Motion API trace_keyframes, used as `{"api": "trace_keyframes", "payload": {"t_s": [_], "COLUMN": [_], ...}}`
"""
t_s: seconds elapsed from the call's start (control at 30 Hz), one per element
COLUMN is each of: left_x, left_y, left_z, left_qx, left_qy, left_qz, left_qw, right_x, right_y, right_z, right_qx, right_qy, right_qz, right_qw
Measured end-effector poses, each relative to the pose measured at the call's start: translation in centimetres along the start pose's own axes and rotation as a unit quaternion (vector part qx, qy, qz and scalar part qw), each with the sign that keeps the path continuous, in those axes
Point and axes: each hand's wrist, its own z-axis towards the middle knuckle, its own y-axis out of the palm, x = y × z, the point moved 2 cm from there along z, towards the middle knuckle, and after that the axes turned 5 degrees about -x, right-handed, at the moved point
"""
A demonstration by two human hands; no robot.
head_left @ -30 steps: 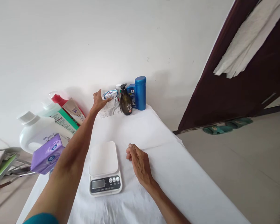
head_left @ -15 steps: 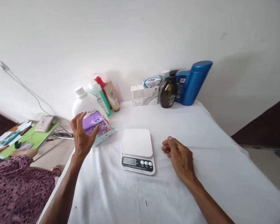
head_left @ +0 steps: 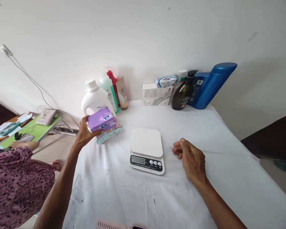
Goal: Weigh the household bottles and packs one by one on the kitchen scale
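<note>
My left hand [head_left: 85,133] grips a purple tissue pack [head_left: 101,119], thumb along its lower front edge and fingers behind its left end. The pack is at or just above a teal wipes packet [head_left: 109,134]; whether they touch I cannot tell. Behind it stands a white detergent jug [head_left: 96,98] with a white cap. My right hand [head_left: 192,159] rests on the cloth with fingers curled, nothing visible in it. Between my hands lies a white kitchen scale [head_left: 147,143], its plate bare and its display blank.
Along the wall stand a green bottle [head_left: 111,92], a red bottle [head_left: 114,86], a beige tube [head_left: 122,93], white boxes [head_left: 154,95], a dark pump bottle [head_left: 182,95] and blue bottles [head_left: 212,87]. A pink-strapped watch [head_left: 114,225] lies at the near edge. A person's sleeve [head_left: 19,184] is at left.
My left hand has closed on the purple tissue pack, which now sits tilted higher against the jug. My right hand keeps its curled pose. The view has shifted, bringing the watch into sight.
</note>
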Motion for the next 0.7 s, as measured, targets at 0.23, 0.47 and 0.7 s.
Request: {"api": "trace_keyframes", "payload": {"t_s": [0.23, 0.47, 0.7], "left_x": [1.9, 7.0, 10.0], "left_y": [0.5, 3.9, 12.0], "left_z": [-1.0, -2.5, -4.6], "left_qx": [0.077, -0.028, -0.176], "left_qy": [0.002, 0.116, 0.158], "left_qz": [-0.133, -0.126, -0.127], "left_qw": [0.988, 0.985, 0.963], "right_x": [0.5, -0.1, 0.0], "right_y": [0.2, 0.0, 0.1], "right_z": [0.0, -0.1, 0.1], "right_qx": [-0.004, -0.012, -0.010], "right_qy": [-0.022, -0.043, -0.046], "right_qz": [0.044, 0.054, 0.067], "right_qw": [0.999, 0.998, 0.997]}}
